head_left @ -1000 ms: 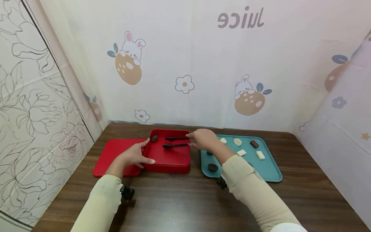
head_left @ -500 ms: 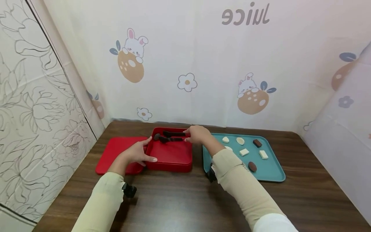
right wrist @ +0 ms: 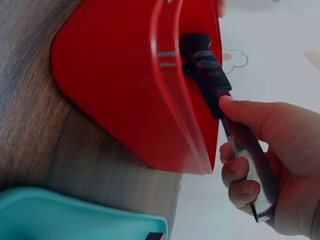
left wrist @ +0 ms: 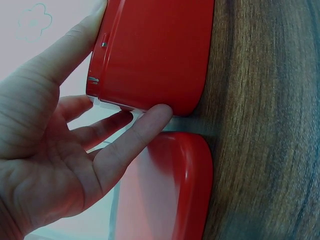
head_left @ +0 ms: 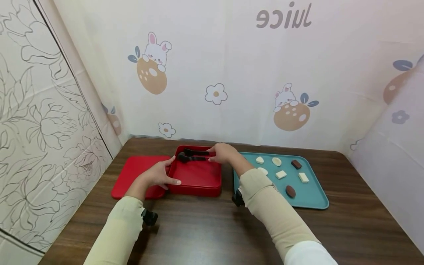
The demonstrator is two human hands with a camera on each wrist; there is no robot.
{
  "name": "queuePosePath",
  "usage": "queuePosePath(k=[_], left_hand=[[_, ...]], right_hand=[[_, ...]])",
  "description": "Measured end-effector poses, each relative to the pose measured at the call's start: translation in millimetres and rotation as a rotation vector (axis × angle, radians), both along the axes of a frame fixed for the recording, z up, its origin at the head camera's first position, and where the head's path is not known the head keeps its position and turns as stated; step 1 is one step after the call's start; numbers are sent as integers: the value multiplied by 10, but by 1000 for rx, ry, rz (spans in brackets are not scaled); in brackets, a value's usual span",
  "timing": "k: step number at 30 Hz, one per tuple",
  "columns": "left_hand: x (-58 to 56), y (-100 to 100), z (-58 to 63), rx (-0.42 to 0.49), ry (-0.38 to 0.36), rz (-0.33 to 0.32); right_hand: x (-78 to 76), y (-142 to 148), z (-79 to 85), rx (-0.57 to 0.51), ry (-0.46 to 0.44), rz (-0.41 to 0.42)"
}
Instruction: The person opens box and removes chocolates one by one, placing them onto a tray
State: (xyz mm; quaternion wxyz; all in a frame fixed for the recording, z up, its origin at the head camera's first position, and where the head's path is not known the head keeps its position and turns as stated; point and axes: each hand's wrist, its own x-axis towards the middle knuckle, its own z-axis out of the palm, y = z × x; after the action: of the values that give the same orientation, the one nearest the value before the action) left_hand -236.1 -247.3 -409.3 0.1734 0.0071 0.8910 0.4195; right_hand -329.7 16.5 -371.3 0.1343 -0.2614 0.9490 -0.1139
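Note:
A red box (head_left: 194,190) stands at the back of the table. My left hand (head_left: 160,174) rests on its front left corner, thumb along the front rim and the other fingers, fairly straight, against the left wall (left wrist: 150,60). My right hand (head_left: 223,153) pinches a pair of tongs (head_left: 198,158) over the box, thumb on one side and curled fingers on the other. The tongs have metal handles (right wrist: 255,172) and black ends (right wrist: 207,57). Inside the back left corner, the tong tips overlap a dark brown oval piece, mostly hidden behind them.
A red lid (head_left: 132,173) lies left of the box. To the right, a teal tray (head_left: 314,195) carries several small pieces, among them a brown oval (head_left: 290,191), a brown block (head_left: 296,164) and white ones (head_left: 303,177). My right forearm hides the tray's left part.
My right hand has carried the tongs left and back to the box's corner, over the dark piece there. The tong arms are nearer together. My left hand stays at the box.

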Motion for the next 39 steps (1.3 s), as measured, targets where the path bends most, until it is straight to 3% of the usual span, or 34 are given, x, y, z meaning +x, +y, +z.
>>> queuePosePath(k=[8, 39], left_hand=[[4, 6, -6, -13, 2, 3], [-6, 5, -31, 10, -7, 4]], right_hand=[[28, 33, 2, 44, 101, 55], [134, 18, -38, 59, 148, 84]])
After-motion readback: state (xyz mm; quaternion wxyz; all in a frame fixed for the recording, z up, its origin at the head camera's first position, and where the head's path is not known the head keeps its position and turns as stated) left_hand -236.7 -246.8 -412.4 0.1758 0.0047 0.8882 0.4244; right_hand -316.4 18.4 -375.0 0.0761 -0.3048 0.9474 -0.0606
